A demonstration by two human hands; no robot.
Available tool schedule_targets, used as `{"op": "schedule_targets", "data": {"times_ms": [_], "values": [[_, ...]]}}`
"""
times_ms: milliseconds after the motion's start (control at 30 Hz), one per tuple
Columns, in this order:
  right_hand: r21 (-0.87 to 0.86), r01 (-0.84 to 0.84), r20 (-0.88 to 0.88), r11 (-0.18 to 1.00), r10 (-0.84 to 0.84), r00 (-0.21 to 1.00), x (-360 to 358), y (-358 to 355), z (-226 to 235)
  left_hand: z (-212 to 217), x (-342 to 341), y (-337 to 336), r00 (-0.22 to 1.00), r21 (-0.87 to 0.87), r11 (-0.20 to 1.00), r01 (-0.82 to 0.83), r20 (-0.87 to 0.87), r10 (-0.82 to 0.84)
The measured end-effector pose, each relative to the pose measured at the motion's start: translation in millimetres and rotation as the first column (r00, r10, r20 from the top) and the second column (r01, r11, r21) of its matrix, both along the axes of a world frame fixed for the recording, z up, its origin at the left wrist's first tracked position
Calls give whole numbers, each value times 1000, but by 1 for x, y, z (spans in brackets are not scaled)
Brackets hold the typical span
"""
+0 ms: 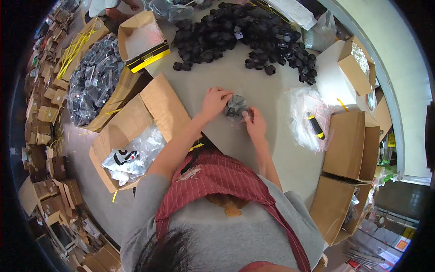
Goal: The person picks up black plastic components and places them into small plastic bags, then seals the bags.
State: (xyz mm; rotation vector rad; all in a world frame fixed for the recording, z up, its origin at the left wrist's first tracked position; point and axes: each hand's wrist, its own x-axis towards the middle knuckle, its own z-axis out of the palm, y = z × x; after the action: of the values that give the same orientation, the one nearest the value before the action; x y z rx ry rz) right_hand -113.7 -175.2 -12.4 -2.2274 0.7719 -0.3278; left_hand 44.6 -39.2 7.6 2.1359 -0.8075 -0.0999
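Observation:
Over the middle of the grey table (272, 95), both of my hands are on a small transparent plastic bag (236, 107) with a dark part inside it. My left hand (215, 102) pinches the bag's upper left side. At its lower right, my right hand (256, 123) grips the plastic between thumb and fingers. The exact shape of the part is blurred by the film. Beyond my hands lies a wide heap of small black plastic parts (235, 29), with several loose ones along its near edge.
Flat plastic bags (301, 113) lie at the right under a black and yellow utility knife (316, 125). Cardboard boxes (343, 147) line the right edge. At the left stand an open carton (170, 106) holding plastic wrap and a large carton of bagged parts (96, 79). Another person's arm (117, 13) shows at the top left.

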Motion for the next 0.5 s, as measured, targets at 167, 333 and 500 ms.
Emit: {"op": "schedule_targets", "data": {"times_ms": [167, 333, 500], "values": [[18, -128, 265, 992, 119, 957, -2, -2, 2, -15, 3, 0, 1000, -41, 999, 21, 4, -21], [-83, -21, 412, 996, 54, 909, -20, -1, 2, -17, 5, -1, 999, -78, 996, 39, 39, -36], [-467, -236, 327, 852, 414, 849, -44, 13, 9, -31, 11, -1, 997, -152, 986, 64, 44, -58]]}}
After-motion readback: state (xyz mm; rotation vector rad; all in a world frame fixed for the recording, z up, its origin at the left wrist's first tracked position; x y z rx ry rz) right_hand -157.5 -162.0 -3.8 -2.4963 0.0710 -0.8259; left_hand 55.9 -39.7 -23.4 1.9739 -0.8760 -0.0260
